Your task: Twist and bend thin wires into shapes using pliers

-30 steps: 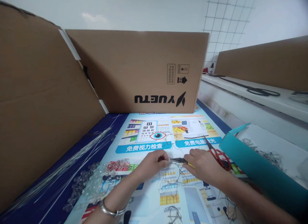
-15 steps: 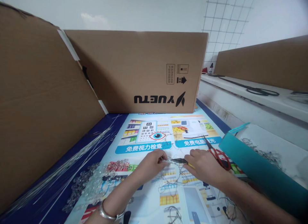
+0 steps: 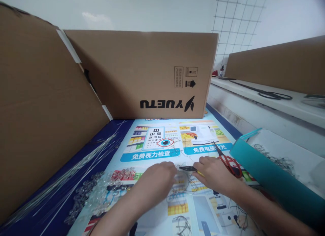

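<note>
Yellow shows on the handle of the pliers (image 3: 188, 168), which lie just right of centre in the lower half of the frame, above a printed sheet (image 3: 149, 214). Their dark, slim nose points to the left of the frame, toward the left hand (image 3: 160, 180); the long axis runs nearly level, dropping slightly toward the handle end at right. The right hand (image 3: 212, 171) is closed around that handle, back of the hand uppermost. I cannot tell whether the left hand grips anything, since its back hides the fingertips; it sits just beside the pliers' nose. Thin dark strands (image 3: 187, 185) loop loosely beneath and between the two hands. Red-handled scissors (image 3: 230, 165) rest to the right, just beyond the right hand, blades pointing toward the upper left. A teal-sided box (image 3: 266, 173) at lower right holds a tangle of wire (image 3: 276, 161). Clear beads (image 3: 98, 192) are heaped at lower left, beside a bundle of long, straight strands (image 3: 74, 170) slanting from lower left up toward the centre.
</note>
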